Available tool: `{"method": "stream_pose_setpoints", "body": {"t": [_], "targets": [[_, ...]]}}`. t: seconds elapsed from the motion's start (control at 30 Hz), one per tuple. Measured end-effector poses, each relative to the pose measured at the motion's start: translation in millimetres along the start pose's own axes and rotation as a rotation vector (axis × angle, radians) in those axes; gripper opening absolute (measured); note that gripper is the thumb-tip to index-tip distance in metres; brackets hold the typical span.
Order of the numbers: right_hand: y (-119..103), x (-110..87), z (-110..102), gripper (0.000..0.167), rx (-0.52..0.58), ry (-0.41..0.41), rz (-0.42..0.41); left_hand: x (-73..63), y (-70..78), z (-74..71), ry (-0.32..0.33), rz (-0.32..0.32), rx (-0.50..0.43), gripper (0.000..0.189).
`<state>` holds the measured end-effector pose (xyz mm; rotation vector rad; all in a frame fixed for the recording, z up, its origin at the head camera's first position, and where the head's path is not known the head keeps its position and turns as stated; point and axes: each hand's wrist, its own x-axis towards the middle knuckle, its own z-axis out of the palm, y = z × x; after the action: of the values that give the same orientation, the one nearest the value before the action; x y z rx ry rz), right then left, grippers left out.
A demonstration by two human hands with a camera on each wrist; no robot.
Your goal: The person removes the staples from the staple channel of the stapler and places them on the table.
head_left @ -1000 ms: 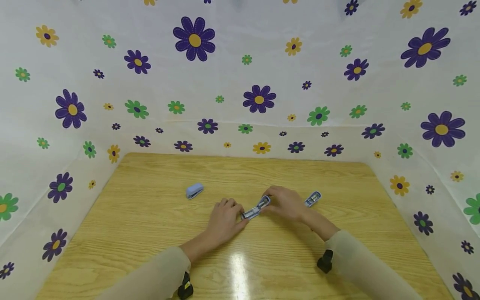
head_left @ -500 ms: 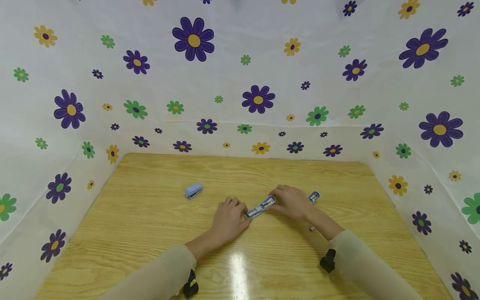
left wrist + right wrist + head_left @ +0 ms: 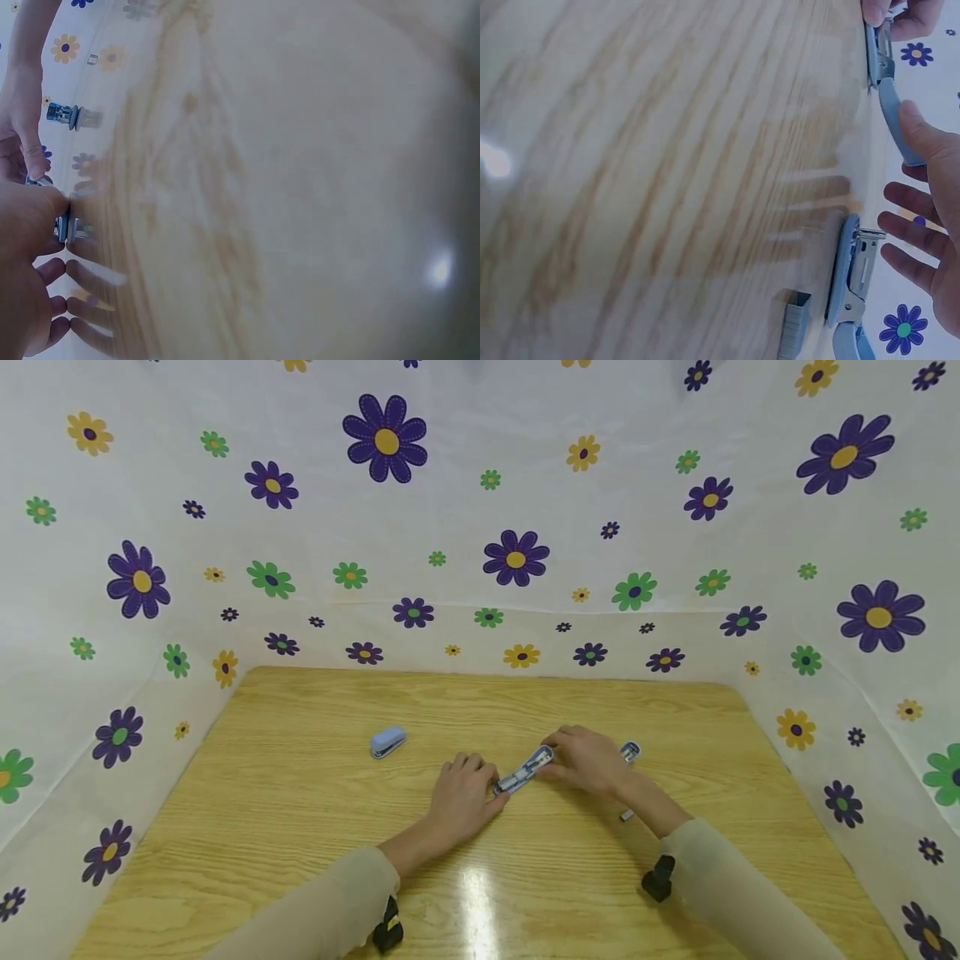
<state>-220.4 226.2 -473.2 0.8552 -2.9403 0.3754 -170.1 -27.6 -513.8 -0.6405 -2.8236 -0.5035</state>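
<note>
Spread open between both hands is a light blue mini stapler (image 3: 522,772), its metal inside facing up. My left hand (image 3: 461,793) pinches its near-left end at the table top. At the other end, my right hand (image 3: 588,760) grips the blue top cover (image 3: 896,120) between thumb and index finger, and in the right wrist view the cover angles up from the base. A second stapler (image 3: 847,270), also folded open, lies beside my right hand and is partly hidden by it in the head view. Near it rests a small strip of staples (image 3: 795,326).
A closed light blue stapler (image 3: 387,742) stands on the wooden table (image 3: 300,810), left of and beyond my left hand. A flower-printed white cloth (image 3: 450,527) borders the table at the back and both sides.
Both hands and the opened stapler have shifted slightly right. The cover end has risen a little over the last half second. The staple strip by the right wrist shows more now.
</note>
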Motion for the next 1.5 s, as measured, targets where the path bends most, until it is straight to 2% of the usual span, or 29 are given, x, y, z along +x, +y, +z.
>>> {"method": "stream_pose_setpoints", "body": {"t": [0.17,0.33,0.47,0.67,0.8,0.97,1.23,1.5], "targets": [[-5.7,-7.1,-6.9,0.045,-0.004,0.099,0.066,0.1,1.5,-0.2,0.0,-0.013,-0.005,0.029],[-16.5,-15.0,-9.6,0.04,0.062,0.183,0.208,-0.2,2.8,0.6,0.012,-0.025,-0.023,0.028],[-28.0,-20.0,-10.0,0.033,0.191,0.188,0.324,-0.5,2.8,2.9,0.017,-0.042,-0.02,0.028],[-44.1,-26.2,-6.3,0.023,0.433,0.158,0.419,-0.7,3.7,5.6,0.017,-0.058,-0.017,0.029],[-53.3,-26.6,-0.5,0.018,0.588,0.122,0.46,-0.6,5.4,6.0,0.02,-0.066,-0.02,0.029],[-60.1,-24.6,12.0,0.015,0.682,0.09,0.467,-1.0,6.2,7.4,0.042,-0.061,-0.013,0.03],[-68.8,-13.3,23.6,0.015,0.714,0.064,0.455,-3.3,6.5,8.1,0.104,-0.043,0.027,0.032],[-76.1,-2.4,22.2,0.013,0.747,0.052,0.487,-2.3,6.8,10.5,0.094,-0.037,0.045,0.033]]}}
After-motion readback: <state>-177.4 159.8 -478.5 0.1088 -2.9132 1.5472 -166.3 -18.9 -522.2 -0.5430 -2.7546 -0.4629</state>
